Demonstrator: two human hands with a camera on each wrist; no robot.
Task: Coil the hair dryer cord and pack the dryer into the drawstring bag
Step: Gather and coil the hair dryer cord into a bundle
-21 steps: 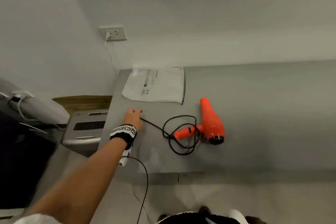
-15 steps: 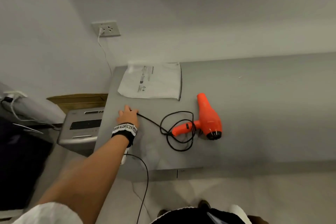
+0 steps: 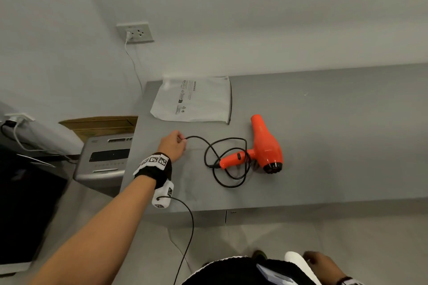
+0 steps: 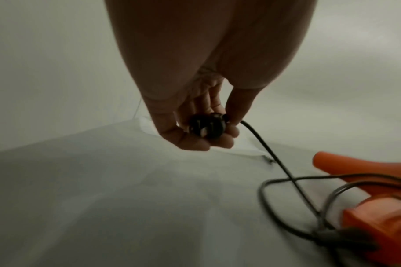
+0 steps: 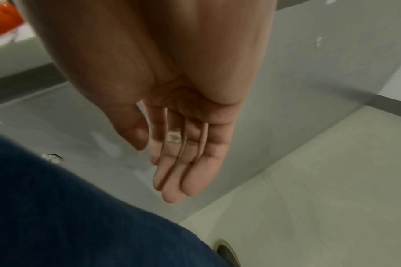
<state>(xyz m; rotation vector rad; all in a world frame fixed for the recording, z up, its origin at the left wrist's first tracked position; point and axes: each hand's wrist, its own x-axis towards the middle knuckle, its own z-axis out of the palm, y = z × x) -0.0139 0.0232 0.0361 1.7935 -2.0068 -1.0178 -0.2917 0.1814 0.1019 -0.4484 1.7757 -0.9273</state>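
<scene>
Bare forearm, lower left of the frame; black wrist strap (image 3: 154, 168) with checkered tags, white camera (image 3: 162, 195), black cable (image 3: 185, 233).

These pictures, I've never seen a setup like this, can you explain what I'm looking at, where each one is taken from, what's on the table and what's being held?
No machine here: a person works with bare hands, wearing three cameras. The wide picture comes from a camera on the head, looking down. The other two come from cameras strapped to each wrist, looking along the palm.

On the grey table lie an orange hair dryer, its black cord in loose loops, and a flat white bag.

The left hand holds the cord's plug in its fingers just above the table. The right hand hangs open and empty beside the table's front.
</scene>
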